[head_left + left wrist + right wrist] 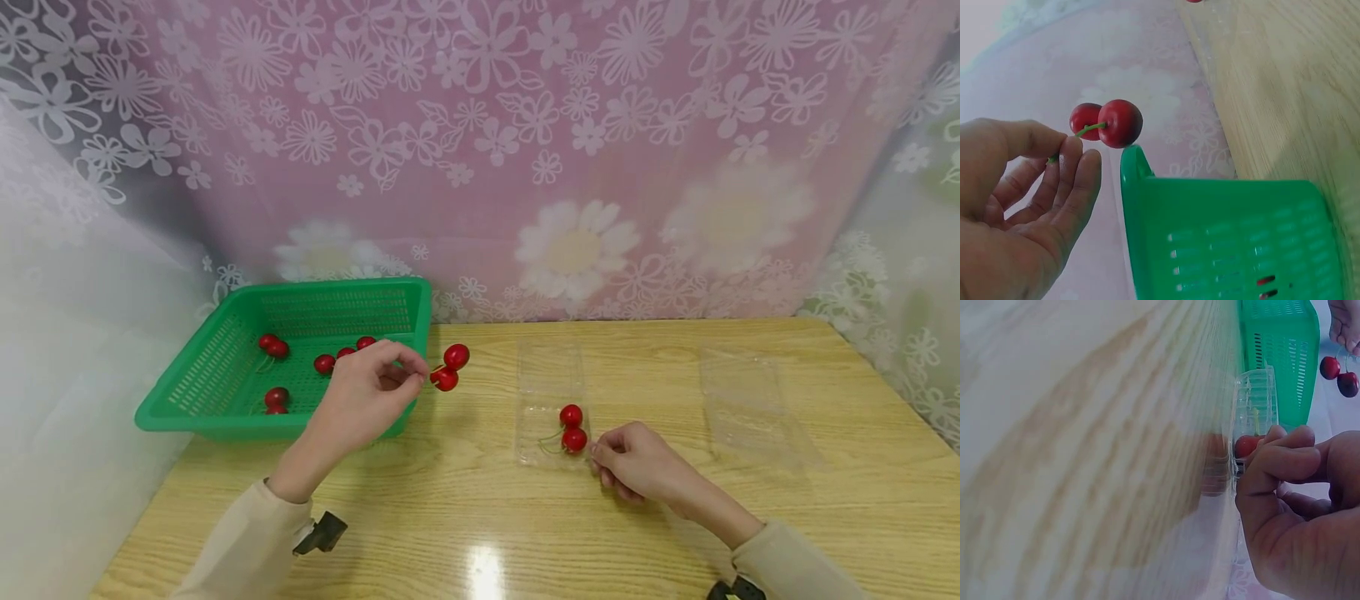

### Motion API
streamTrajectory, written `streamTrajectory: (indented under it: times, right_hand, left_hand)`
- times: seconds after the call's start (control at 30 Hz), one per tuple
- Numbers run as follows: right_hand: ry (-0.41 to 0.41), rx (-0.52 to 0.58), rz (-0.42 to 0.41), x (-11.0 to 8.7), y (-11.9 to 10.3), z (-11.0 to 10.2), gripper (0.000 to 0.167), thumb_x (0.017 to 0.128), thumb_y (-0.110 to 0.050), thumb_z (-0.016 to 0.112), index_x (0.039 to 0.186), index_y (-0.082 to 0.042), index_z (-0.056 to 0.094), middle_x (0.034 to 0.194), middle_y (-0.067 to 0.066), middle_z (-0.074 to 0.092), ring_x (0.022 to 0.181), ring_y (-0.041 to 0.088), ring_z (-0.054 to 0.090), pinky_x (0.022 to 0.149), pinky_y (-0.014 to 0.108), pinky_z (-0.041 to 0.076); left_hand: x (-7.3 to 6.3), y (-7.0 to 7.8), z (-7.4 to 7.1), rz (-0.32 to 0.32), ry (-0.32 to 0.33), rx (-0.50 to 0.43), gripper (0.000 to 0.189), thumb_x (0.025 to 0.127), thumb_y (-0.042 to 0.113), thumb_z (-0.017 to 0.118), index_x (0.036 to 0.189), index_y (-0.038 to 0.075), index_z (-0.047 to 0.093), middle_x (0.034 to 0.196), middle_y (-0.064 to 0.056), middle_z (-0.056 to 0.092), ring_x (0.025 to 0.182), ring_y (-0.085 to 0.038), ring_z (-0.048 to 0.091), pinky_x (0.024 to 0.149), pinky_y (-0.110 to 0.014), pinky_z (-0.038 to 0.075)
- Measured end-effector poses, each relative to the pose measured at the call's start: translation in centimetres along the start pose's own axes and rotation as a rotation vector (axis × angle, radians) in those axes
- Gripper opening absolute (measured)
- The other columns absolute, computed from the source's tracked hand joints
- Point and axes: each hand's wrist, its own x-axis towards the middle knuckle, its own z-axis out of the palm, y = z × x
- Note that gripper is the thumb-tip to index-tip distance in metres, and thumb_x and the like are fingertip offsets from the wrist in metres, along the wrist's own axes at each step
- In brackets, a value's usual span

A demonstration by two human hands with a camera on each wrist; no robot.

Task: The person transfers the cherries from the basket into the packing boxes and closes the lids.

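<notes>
My left hand (pixel 367 392) pinches the green stems of a pair of red cherries (pixel 455 357) between thumb and fingertips. The pair hangs in the air just right of the green basket (pixel 420 304); the left wrist view shows the cherries (pixel 1120 123) above the basket's rim. On the table lies an opened clear plastic box (pixel 551 387), with two stemmed cherries (pixel 573 440) in its near half. With curled fingers, my right hand (pixel 645 467) grips the box's right edge beside these cherries. In the right wrist view the fingers partly hide the boxed cherries (pixel 1247 445).
Several more cherries (pixel 277 398) lie in the basket at the left, some behind my left hand. A second clear plastic box (pixel 750 408) lies opened at the right of the wooden table (pixel 450 508). A flowered curtain (pixel 480 167) hangs along the back.
</notes>
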Motion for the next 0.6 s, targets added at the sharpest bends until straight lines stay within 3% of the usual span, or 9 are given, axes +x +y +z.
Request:
streamTrajectory:
  times: [0.33,0.6]
  right_hand:
    - [-0.001,0.001,0.004,-0.1,-0.3,0.1,0.033,0.109,-0.019,0.047,0.089,0.000,0.066,0.064,0.002,0.058,0.046,0.009,0.040,0.043,0.020,0.034]
    - [-0.001,-0.003,0.013,-0.2,-0.3,0.1,0.034,0.109,-0.020,0.048,0.089,0.000,0.066,0.064,0.002,0.058,0.046,0.009,0.040,0.043,0.021,0.034]
  left_hand:
    - [0.0,0.0,1.9,-0.008,0.060,0.000,0.008,0.092,0.010,0.076,0.099,0.013,0.078,0.098,0.000,0.078,0.080,-0.012,0.074,0.073,-0.027,0.060]
    - [-0.1,0.5,3.7,-0.032,0.042,-0.060,0.009,0.092,0.008,0.076,0.100,0.011,0.078,0.096,-0.001,0.078,0.082,-0.012,0.074,0.076,-0.024,0.060]
